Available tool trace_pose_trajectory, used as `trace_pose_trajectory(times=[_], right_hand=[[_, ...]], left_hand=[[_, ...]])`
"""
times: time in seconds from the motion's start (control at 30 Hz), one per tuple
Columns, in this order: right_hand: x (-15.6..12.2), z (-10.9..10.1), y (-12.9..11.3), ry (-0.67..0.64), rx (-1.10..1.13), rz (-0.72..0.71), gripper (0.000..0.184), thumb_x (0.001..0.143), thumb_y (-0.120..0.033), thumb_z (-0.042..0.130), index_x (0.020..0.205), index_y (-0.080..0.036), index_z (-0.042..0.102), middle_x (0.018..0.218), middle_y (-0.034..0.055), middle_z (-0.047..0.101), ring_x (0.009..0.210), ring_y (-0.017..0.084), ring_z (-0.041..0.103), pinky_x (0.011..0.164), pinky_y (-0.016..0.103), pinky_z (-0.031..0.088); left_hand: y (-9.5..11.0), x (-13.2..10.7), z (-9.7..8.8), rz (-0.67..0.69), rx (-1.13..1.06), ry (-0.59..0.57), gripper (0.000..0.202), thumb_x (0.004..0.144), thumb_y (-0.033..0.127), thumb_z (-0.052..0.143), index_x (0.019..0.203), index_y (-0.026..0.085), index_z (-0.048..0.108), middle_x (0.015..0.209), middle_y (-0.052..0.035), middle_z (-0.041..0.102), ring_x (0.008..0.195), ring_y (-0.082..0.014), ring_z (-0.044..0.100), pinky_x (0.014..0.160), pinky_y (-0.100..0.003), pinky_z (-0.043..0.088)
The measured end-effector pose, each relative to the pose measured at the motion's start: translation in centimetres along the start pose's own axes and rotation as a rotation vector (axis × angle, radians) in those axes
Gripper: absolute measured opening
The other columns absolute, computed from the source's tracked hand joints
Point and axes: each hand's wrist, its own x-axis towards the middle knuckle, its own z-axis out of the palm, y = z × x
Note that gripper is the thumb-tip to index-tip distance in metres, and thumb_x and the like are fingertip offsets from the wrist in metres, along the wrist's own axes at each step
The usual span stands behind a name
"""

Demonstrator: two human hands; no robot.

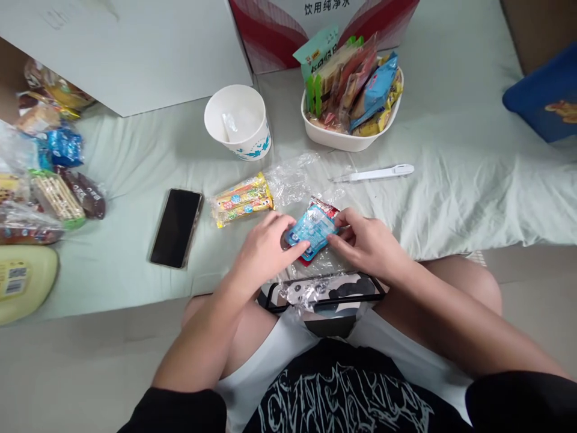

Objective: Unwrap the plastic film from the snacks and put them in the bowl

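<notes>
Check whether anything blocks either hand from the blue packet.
Nothing visible does: the left hand and the right hand both touch the blue packet at its sides. Red packaging shows from under it, and crumpled clear plastic lies on the near side, not between.

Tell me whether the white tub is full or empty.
Full, or nearly so: the white tub is packed with snack packets, several sticking up above its rim.

The shiny red wrapper (328,210) hides mostly beneath the blue plastic packet (312,229), while the left edge crops the pale-yellow plastic container (38,282)!
</notes>
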Motion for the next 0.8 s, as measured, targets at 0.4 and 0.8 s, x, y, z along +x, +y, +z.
trace_pose_trajectory(times=[0.4, 0.8], right_hand=[[-0.2, 2.3, 1.0, 0.223, -0.068, -0.004, 0.056, 0.077, -0.054, 0.074, 0.116, -0.021, 0.05, 0.114, 0.0144, 0.067, 0.09, 0.027, 0.069, 0.068, 0.038, 0.05], [0.4, 2.3, 2.5, 0.322, 0.381, -0.172, 0.081, 0.087, -0.05, 0.073, 0.143, -0.032, 0.017, 0.123, 0.0119, 0.061, 0.094, 0.024, 0.07, 0.083, 0.043, 0.061]], left_hand=[[1.4, 1.1, 3.0, -0.011, -0.6, -0.021, 0.025, 0.093, 0.038, 0.059, 0.081, 0.023, 0.043, 0.071, 0.0051, 0.04, 0.061, -0.0106, 0.041, 0.057, -0.025, 0.036], [-0.1, 2.8, 3.8, -0.135, -0.797, 0.267, 0.024, 0.1, 0.04, 0.054, 0.089, 0.025, 0.038, 0.083, 0.0014, 0.052, 0.065, -0.0111, 0.051, 0.058, -0.024, 0.043]])
